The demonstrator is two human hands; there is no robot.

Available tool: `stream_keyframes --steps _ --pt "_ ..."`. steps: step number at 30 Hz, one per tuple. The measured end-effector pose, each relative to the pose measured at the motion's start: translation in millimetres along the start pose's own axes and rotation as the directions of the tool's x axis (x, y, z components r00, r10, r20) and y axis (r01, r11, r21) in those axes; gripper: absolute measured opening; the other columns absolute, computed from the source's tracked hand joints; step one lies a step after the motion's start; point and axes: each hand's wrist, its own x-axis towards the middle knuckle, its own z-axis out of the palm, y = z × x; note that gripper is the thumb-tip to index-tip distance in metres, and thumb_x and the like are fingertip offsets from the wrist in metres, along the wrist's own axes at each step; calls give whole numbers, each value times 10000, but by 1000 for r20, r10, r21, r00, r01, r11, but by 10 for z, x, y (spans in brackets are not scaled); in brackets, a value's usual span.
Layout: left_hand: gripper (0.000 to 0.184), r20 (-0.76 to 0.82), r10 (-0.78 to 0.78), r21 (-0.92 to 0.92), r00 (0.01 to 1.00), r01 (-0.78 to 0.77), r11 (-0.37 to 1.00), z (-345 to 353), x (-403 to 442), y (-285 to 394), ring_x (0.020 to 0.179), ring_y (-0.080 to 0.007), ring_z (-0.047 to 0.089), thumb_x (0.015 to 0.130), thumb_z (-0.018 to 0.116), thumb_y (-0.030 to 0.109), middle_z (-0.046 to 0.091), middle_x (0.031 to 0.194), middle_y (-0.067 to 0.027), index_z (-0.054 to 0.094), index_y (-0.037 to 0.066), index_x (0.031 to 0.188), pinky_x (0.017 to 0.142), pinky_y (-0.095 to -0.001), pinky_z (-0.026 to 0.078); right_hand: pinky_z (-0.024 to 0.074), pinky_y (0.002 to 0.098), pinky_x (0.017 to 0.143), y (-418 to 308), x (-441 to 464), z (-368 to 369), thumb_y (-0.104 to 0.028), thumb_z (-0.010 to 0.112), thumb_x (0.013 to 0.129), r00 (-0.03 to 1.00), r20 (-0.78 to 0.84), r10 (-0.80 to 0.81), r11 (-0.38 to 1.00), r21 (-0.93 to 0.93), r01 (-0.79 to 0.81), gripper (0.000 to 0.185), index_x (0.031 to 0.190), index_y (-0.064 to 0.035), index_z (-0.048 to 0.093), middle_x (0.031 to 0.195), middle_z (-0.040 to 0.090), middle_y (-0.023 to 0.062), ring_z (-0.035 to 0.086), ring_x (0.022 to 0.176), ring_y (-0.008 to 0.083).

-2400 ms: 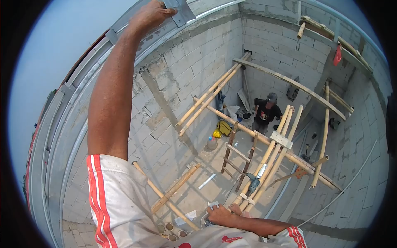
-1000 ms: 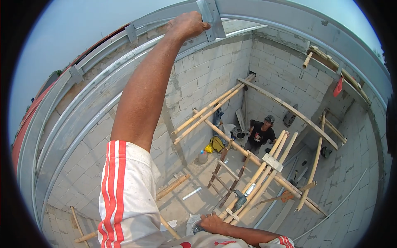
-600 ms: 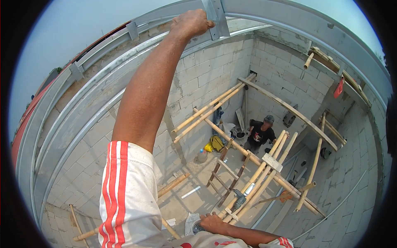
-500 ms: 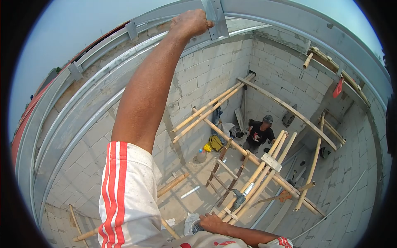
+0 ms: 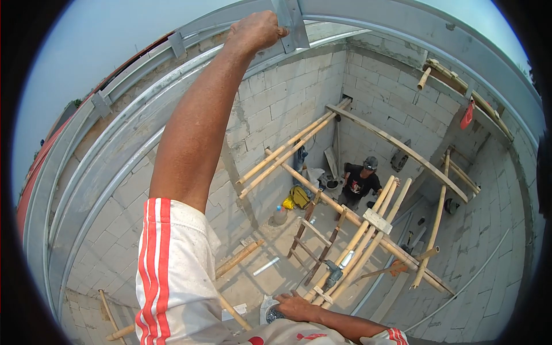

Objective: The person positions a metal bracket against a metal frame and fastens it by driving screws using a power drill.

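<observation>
My left hand point(image 5: 257, 32) is raised at the top, fingers wrapped round the edge of a grey metal bracket point(image 5: 292, 26) on the long metal beam point(image 5: 397, 20). Low in the view, my right hand point(image 5: 294, 306) is at the rim of a pale container point(image 5: 265, 306) holding small metal pieces point(image 5: 275, 314). Its fingers look apart over the opening, with nothing visible between them; their tips are partly hidden. Just right of this hand, a dark power drill point(image 5: 332, 275) lies on the bamboo poles point(image 5: 357, 261).
Far below stands a person point(image 5: 361, 181) in dark clothes near a wooden ladder point(image 5: 313, 238). Bamboo scaffolding point(image 5: 305, 185) and a long plank point(image 5: 397, 146) cross the space between block walls point(image 5: 287, 86). Curved metal beams point(image 5: 86, 190) run along the left.
The view has swung left, bringing more of the overhead beam into sight. My left hand stays on the bracket. My right hand has shifted slightly at the container, with its fingers now more visible.
</observation>
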Motion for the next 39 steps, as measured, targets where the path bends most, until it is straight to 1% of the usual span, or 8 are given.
stream_keyframes --steps 5,14,21,23,27,29,33,39 --pt "440 34 36 34 999 -38 999 -30 27 -13 817 -306 706 850 656 450 717 920 -170 712 63 1053 735 -455 532 336 652 1023 14 -21 -71 -182 584 849 999 -33 -41 996 79 44 247 1057 -80 669 1415 425 183 408 1313 362" --pt "435 69 70 -91 995 -64 994 -13 78 -75 814 -332 685 824 688 422 704 905 -204 712 30 1012 730 -436 508 346 616 1019 14 31 -109 -139 602 815 997 -64 -50 997 54 53 291 1100 -138 660 1384 432 115 430 1288 295" --pt "466 49 69 -32 996 -67 997 -86 67 -24 806 -332 677 816 698 389 675 866 -257 684 -54 962 715 -447 498 325 625 1025 -59 -2 -240 -144 592 834 989 -102 -103 989 93 112 243 1068 -128 657 1385 430 131 421 1301 297" --pt "475 92 102 -108 990 -92 990 -117 125 -49 796 -329 670 818 694 372 661 842 -276 670 -83 955 706 -445 492 298 646 1044 -75 -23 -296 -154 599 863 990 -95 -104 976 180 120 221 1053 -63 668 1415 402 181 373 1335 350" --pt "478 34 162 -196 986 -153 969 -91 144 -80 751 -326 654 816 692 366 642 782 -268 659 -101 911 679 -448 479 317 611 1039 -66 -14 -261 -147 587 837 983 -156 -93 979 167 119 192 1006 -86 656 1393 421 140 424 1300 302" --pt "385 117 83 -89 990 -73 993 -76 206 -77 805 -365 672 812 683 345 678 857 -250 696 -26 911 705 -473 495 320 612 1034 -69 4 -309 -142 587 839 983 -156 -100 985 123 119 162 966 -66 653 1403 416 135 434 1293 304" --pt "406 127 92 -47 988 -86 995 -70 225 -82 810 -379 673 828 681 367 676 876 -265 692 -25 934 706 -467 501 343 579 1023 -58 19 -390 -128 586 842 973 -203 -109 984 114 134 142 948 -57 647 1356 467 133 464 1265 311" --pt "437 81 108 -11 991 -108 994 -27 191 -107 802 -400 671 848 665 396 673 873 -272 679 -34 924 702 -474 502 423 481 969 3 36 -432 -121 591 881 916 -373 -149 886 360 290 146 986 -35 645 1178 615 175 553 1133 388"
